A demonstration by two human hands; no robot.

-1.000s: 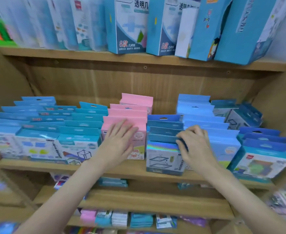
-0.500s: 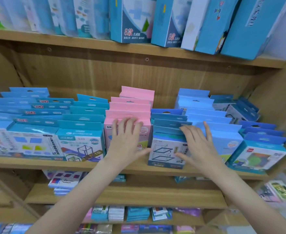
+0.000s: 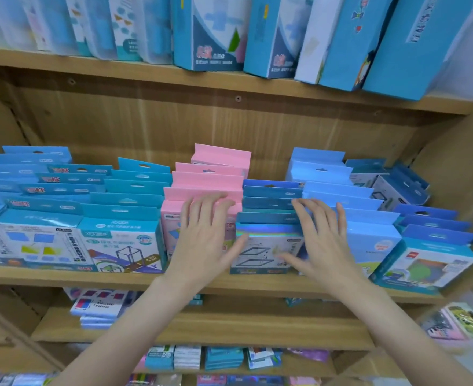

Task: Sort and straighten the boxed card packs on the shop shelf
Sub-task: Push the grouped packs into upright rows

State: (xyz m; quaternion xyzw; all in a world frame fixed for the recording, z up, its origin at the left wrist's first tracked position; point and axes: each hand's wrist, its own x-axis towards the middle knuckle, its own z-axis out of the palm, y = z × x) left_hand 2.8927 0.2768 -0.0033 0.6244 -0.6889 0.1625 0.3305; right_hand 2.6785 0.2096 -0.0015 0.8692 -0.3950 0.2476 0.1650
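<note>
On the middle shelf (image 3: 201,285), the change since a moment ago is in the right hand: it was curled over the top of the front holographic-topped pack, and it is now lying flat with its fingers spread. Going from the shelf's left end, the rows of turquoise packs (image 3: 118,240) are standing in fairly even files, their hang tabs stepping back toward the rear wall. Next, the left hand (image 3: 204,240) is resting wide and flat against the face of the front pink pack (image 3: 171,229), fingertips reaching its top edge, gripping nothing; it has barely shifted. Just beside it, the holographic-topped pack (image 3: 263,246) is standing at the shelf's front edge, now looking squarer to that edge than it did a second ago. The right hand (image 3: 321,240) is spreading open across the seam between this pack and the front light blue pack (image 3: 369,238), pressing rather than holding. I judge this is a squaring-up push on the middle rows, and it seems nearly done. Toward the shelf's right end, the darker blue packs (image 3: 430,254) are sitting turned at an angle, and the grey-fronted boxes (image 3: 397,190) behind them are leaning askew; those probably need attention next. The shelf's right wall is crowding them, leaving little room to swing them straight.
</note>
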